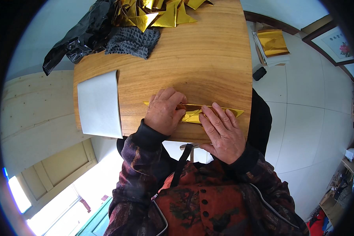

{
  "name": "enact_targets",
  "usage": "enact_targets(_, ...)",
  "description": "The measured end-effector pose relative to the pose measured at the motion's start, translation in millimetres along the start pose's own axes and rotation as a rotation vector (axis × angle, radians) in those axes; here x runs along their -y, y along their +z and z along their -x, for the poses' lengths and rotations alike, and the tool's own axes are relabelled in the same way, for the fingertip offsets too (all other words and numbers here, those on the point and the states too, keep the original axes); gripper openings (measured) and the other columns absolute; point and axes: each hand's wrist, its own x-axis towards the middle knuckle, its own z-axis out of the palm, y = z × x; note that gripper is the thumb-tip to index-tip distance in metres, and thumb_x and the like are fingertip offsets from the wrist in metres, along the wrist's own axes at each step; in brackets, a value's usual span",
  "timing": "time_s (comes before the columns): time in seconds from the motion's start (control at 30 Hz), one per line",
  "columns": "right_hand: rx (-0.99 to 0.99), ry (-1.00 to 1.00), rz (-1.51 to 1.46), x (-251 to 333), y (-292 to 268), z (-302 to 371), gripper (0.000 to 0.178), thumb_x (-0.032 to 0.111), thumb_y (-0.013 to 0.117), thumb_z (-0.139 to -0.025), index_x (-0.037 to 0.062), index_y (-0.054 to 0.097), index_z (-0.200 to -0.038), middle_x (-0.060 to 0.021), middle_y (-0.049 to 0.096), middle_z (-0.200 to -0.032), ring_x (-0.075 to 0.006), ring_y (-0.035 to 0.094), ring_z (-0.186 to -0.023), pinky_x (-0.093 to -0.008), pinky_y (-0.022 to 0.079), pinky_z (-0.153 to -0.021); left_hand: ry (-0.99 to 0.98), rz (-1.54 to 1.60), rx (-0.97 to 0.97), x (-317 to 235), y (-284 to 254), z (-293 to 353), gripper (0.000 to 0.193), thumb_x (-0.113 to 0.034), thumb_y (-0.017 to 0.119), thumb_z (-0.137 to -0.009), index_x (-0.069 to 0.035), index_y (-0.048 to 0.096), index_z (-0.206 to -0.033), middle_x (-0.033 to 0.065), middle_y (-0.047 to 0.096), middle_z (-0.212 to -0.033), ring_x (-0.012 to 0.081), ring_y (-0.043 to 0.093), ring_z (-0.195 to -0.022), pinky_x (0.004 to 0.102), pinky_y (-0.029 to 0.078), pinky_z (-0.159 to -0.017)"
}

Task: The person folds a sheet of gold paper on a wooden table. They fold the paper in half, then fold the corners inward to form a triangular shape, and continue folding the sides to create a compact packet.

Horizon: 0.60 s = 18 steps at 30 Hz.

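A strip of folded gold foil paper point(191, 117) lies across the wooden table near its front edge, its pointed ends sticking out to both sides. My left hand point(164, 110) is curled over the left part, thumb and forefinger pinching the paper. Stretched out flat, the fingers of my right hand point(223, 133) press on the right half, with the thumb off the paper toward the table edge. Diagonal creases show on the foil between the hands. What lies under my left fingers is hidden.
On the table point(200, 51), a pile of folded gold foil pieces point(165, 15) sits at the far side, beside a black plastic bag point(88, 33) and a grey textured cloth point(133, 41). A pale sheet point(99, 106) overlaps the left edge. Gold paper point(273, 42) tops a stack on the floor.
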Motion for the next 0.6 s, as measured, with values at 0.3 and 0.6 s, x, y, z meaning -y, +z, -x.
enact_targets(0.3,0.002,0.0,0.023,1.0,0.2,-0.7,0.087,0.033,0.084,-0.062,0.0058,0.049,-0.137,-0.0099,0.039,-0.15,-0.0303,0.031,-0.142,-0.0463,0.027,-0.114,-0.041,0.011,0.036,1.2,-0.5,-1.6,0.02,-0.009,0.068,-0.075,-0.012,0.061,-0.094,0.0062,0.057,-0.093,0.0296,0.055,-0.095,0.043,0.042,-0.081)
enact_targets(0.6,-0.02,-0.027,0.093,1.4,2.9,0.7,0.084,0.034,0.084,-0.065,0.0068,0.047,-0.137,-0.0094,0.039,-0.15,-0.0305,0.031,-0.141,-0.0457,0.027,-0.114,0.007,-0.155,-0.046,-3.2,3.3,1.8,0.017,-0.012,0.065,-0.078,-0.013,0.063,-0.095,0.0055,0.058,-0.095,0.0294,0.055,-0.098,0.0431,0.04,-0.086)
